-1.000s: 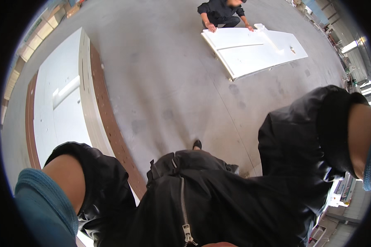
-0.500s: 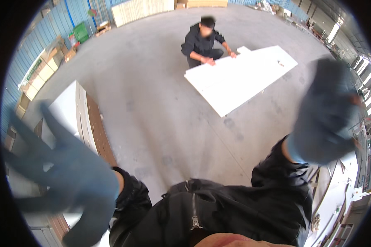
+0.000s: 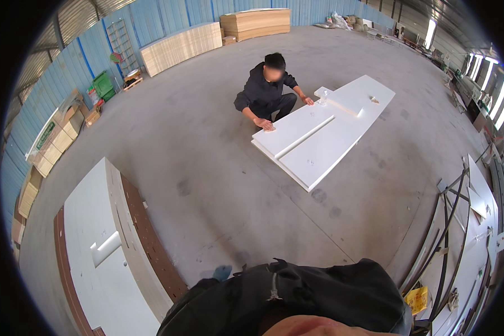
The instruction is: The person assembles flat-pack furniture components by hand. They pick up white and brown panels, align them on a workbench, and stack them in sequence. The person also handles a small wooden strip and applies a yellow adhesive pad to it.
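Only a small bit of my left hand [image 3: 222,273] shows, in a blue-grey glove, low in front of my black jacket [image 3: 319,291]. Its fingers are mostly hidden, and I make out nothing held. My right hand is out of sight. To the left of my body lies a stack of long white panels [image 3: 98,215], with brown boards at its sides. A white rolled or bent piece [image 3: 106,249] rests on top. Ahead, a crouching person [image 3: 269,87] in dark clothes has both hands at the near-left edge of large white panels [image 3: 341,131] on the floor.
At the right, a rack with dark metal bars [image 3: 445,241] stands by white sheets and a yellow bag [image 3: 416,300]. Board stacks [image 3: 182,47] line the blue wall, near a green bin [image 3: 103,85]. Grey concrete floor [image 3: 207,185] spreads between.
Both gloved hands, spread wide and raised earlier, have dropped; the right has left the view. The other person's hands have shifted a little along the panels. My view has tilted.
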Motion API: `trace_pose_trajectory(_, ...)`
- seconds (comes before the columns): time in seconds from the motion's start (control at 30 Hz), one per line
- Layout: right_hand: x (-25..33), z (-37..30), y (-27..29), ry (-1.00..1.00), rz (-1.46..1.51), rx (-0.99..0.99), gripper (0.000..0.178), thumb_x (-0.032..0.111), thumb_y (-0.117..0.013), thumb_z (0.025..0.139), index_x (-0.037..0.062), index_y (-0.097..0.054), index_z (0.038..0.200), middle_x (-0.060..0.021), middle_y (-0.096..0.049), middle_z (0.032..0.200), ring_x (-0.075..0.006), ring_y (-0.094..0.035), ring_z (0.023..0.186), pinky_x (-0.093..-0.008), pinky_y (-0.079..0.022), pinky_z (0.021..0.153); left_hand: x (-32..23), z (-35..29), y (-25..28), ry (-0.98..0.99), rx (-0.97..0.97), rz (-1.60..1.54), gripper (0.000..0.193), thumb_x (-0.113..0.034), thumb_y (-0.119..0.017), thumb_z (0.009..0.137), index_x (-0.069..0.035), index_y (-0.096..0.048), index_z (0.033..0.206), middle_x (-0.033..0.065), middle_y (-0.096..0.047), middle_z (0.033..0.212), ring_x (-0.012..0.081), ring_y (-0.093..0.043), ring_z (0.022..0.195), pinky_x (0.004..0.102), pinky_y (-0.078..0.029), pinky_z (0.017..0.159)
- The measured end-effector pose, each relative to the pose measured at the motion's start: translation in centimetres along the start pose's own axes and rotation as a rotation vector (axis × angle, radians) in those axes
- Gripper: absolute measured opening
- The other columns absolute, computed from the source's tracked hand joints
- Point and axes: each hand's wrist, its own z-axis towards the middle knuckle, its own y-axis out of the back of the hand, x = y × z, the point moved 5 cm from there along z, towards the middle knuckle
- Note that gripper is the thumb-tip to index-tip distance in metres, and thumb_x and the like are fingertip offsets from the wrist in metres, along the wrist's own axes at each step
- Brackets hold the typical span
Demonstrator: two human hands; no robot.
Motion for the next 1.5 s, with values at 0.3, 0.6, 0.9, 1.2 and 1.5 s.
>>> trace_pose_trajectory(0.3, 5.6, 0.6, 3.8, -0.079, 0.232, -0.202, 0.047, 0.045, -0.058, 0.093, 0.006, -0.072, 0.116, -0.0178, -0.072, 0.113, -0.0309, -0.068, 0.108, -0.0431, -0.051, 0.094, 7.6, 5.2, -1.7, 0.256, 0.434, 0.086, 0.05, -0.047, -0.061, 0.092, 0.002, -0.07, 0.096, 0.0134, -0.07, 0.081, 0.0234, -0.065, 0.078, 0.039, -0.051, 0.074)
trace_pose_trajectory(0.6, 13.9, 1.1, 8.5, -0.102, 0.368, -0.053, 0.044, 0.044, -0.063, 0.094, 0.008, -0.071, 0.118, -0.0152, -0.07, 0.119, -0.0284, -0.063, 0.117, -0.0404, -0.047, 0.1, -4.2, 17.6, -0.1, -0.022, 0.226, -0.033, 0.047, -0.046, -0.059, 0.087, -0.004, -0.073, 0.104, 0.0202, -0.073, 0.1, 0.0321, -0.071, 0.097, 0.0409, -0.053, 0.086)
trace_pose_trajectory(0.9, 12.9, 15.4, 20.3, -0.133, 0.24, -0.029, 0.05, 0.047, -0.064, 0.087, 0.0062, -0.073, 0.115, -0.0166, -0.071, 0.118, -0.0299, -0.065, 0.115, -0.0416, -0.049, 0.098, -6.6, 27.2, 4.0, 0.118, 0.26, -0.156, 0.044, -0.046, -0.063, 0.09, -0.003, -0.07, 0.088, 0.0041, -0.063, 0.07, 0.0147, -0.058, 0.063, 0.0352, -0.046, 0.056)
trace_pose_trajectory(1.2, 28.8, 24.9, 32.6, 0.119, -0.055, -0.227, 0.051, 0.049, -0.057, 0.089, 0.0088, -0.072, 0.116, -0.0185, -0.069, 0.12, -0.0364, -0.063, 0.116, -0.0447, -0.049, 0.099, -2.5, 32.2, 5.3, 0.455, 0.28, -0.104, 0.043, -0.043, -0.051, 0.095, -0.006, -0.073, 0.102, 0.0185, -0.073, 0.099, 0.0363, -0.071, 0.09, 0.0489, -0.054, 0.078)
trace_pose_trajectory(1.5, 38.4, 22.8, 28.0, 0.226, 0.145, -0.109, 0.048, 0.048, -0.058, 0.09, 0.0109, -0.072, 0.117, -0.0148, -0.069, 0.122, -0.0346, -0.062, 0.118, -0.0441, -0.047, 0.101, -2.1, 41.5, 12.0, 0.247, 0.471, 0.249, 0.045, -0.041, -0.046, 0.096, -0.006, -0.072, 0.106, 0.0202, -0.071, 0.108, 0.0385, -0.068, 0.1, 0.0502, -0.053, 0.084)
